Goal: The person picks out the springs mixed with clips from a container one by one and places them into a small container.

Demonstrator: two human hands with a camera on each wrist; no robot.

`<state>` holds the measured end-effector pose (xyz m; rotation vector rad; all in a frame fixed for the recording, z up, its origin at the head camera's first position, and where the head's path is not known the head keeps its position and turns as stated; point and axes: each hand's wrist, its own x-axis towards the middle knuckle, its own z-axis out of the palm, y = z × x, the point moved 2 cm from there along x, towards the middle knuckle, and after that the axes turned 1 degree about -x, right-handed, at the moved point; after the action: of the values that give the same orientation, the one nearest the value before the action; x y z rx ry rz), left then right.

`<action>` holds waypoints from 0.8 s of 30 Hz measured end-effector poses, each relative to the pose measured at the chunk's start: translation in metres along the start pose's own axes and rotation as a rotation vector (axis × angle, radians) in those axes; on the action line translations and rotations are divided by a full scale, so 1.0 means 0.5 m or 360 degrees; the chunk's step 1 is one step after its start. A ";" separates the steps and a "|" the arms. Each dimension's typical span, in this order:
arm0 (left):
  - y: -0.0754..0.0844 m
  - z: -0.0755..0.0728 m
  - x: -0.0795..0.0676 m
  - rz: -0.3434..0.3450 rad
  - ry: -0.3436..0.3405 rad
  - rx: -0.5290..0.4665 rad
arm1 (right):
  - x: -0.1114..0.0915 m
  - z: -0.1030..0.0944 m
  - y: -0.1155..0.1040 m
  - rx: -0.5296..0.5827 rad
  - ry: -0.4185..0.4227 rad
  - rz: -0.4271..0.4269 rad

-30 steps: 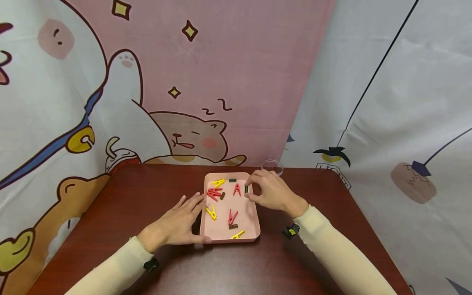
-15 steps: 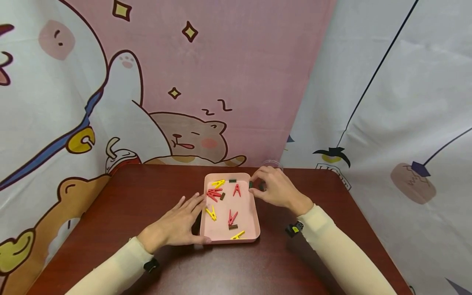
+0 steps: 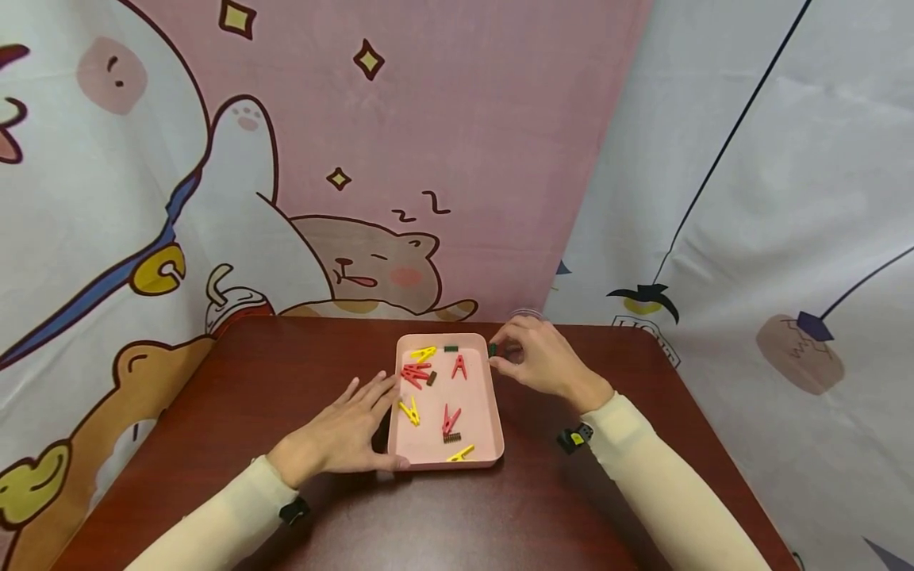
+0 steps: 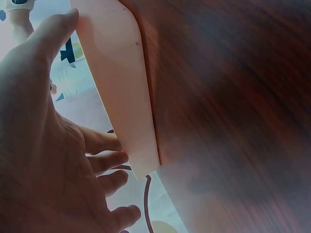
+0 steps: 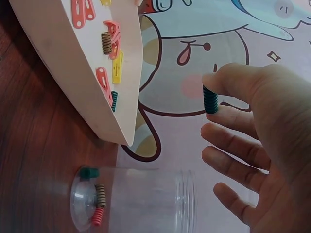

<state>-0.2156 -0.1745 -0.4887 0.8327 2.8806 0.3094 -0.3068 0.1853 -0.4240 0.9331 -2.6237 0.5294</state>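
Note:
A dark green coil spring is pinched end to end between the thumb and index finger of my right hand, its other fingers spread apart. That hand is past the right rim of the pink tray, above the table. Beneath it stands a clear round jar, mostly hidden in the head view, with a green, a brown and a red spring at its bottom. My left hand rests along the tray's left side, fingers extended and thumb at the near corner.
Inside the tray lie red clothespins, yellow clothespins, another green spring and brown springs. The tray sits on a dark red-brown table. Behind the table hangs a cartoon-printed cloth.
My right hand has carried the green spring from over the tray's upper right to the right, past the rim towards the jar. My left hand has stayed in place.

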 end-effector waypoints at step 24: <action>-0.001 0.003 0.000 0.0014 0.0033 0.0010 | 0.000 -0.012 0.039 0.0068 0.0111 0.0044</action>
<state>-0.2157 -0.1745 -0.4901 0.8485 2.8990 0.3116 -0.3186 0.2022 -0.4233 0.8762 -2.5754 0.6155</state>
